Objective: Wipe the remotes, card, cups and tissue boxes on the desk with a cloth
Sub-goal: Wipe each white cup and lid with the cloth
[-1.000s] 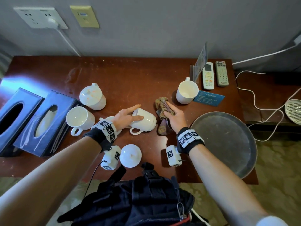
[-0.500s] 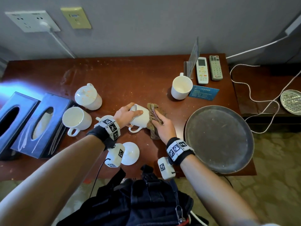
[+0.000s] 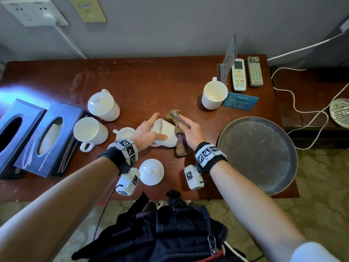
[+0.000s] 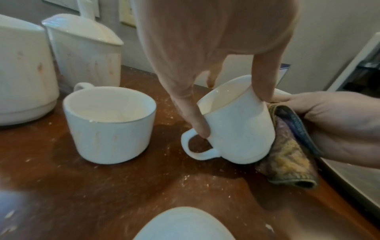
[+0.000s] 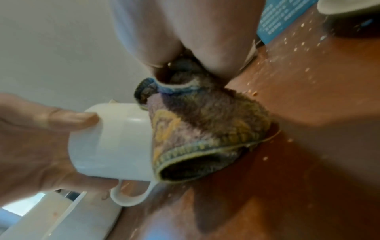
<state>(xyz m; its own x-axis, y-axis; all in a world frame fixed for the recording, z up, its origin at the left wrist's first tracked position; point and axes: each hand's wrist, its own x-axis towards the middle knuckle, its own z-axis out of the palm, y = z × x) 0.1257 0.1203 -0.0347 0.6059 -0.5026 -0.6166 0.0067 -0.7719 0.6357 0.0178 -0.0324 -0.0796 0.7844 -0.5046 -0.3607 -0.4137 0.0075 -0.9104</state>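
Note:
My left hand (image 3: 159, 126) grips a white cup (image 3: 166, 133) tipped on its side just above the desk, handle down, thumb by the handle (image 4: 197, 146) and a finger on the rim. My right hand (image 3: 186, 127) pinches a brownish patterned cloth (image 3: 179, 133) and presses it against the cup's base (image 5: 111, 142). An upright cup (image 3: 214, 94), a blue card (image 3: 240, 101) and two remotes (image 3: 238, 74) lie at the back right. A lidded cup (image 3: 103, 105), two open cups (image 3: 90, 132) and two dark tissue boxes (image 3: 47, 138) stand on the left.
A loose white lid (image 3: 151, 172) lies near the front edge. A large round metal tray (image 3: 258, 156) fills the right front corner. A clear card stand (image 3: 229, 57) rises beside the remotes. White cables (image 3: 302, 118) and a round strainer (image 3: 340, 112) lie on the lower shelf to the right.
The right hand brought the cloth from the desk beside the cup up against the cup's base. The left hand has kept its grip on the tipped cup.

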